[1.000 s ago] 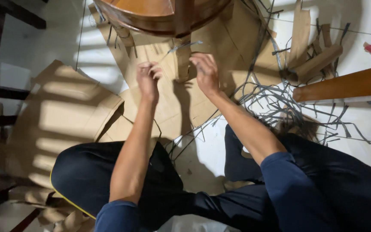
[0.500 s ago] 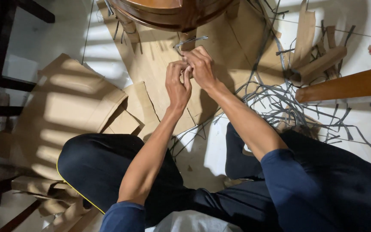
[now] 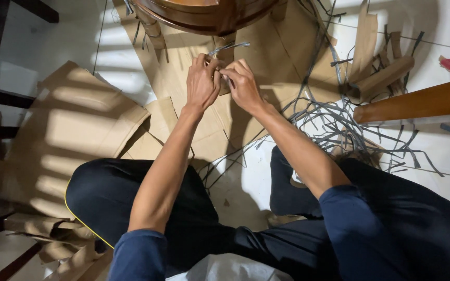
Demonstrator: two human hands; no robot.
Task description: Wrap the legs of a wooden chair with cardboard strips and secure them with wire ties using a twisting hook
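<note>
Up close to the rounded wooden furniture piece (image 3: 204, 15), both hands meet over the cardboard sheet (image 3: 194, 78). The left hand (image 3: 202, 83) and right hand (image 3: 243, 86) each pinch the same thin grey strap (image 3: 228, 48), fingers (image 3: 209, 65) clenched on it, its free end poking up just beyond the fingertips toward the wood.

The strap looks stiff and narrow, so it could slip out of the pinch or spring back if the two hands pull unevenly; its edge could also nick a fingertip.

Right of the fingers lies a tangle of loose grey straps (image 3: 339, 125), with cardboard offcuts (image 3: 381, 73) and a wooden plank (image 3: 417, 101) beyond. Left of them spreads a large flattened cardboard piece (image 3: 79, 130). The furniture's leg stands just ahead of the fingers, crowding the space for pulling.
</note>
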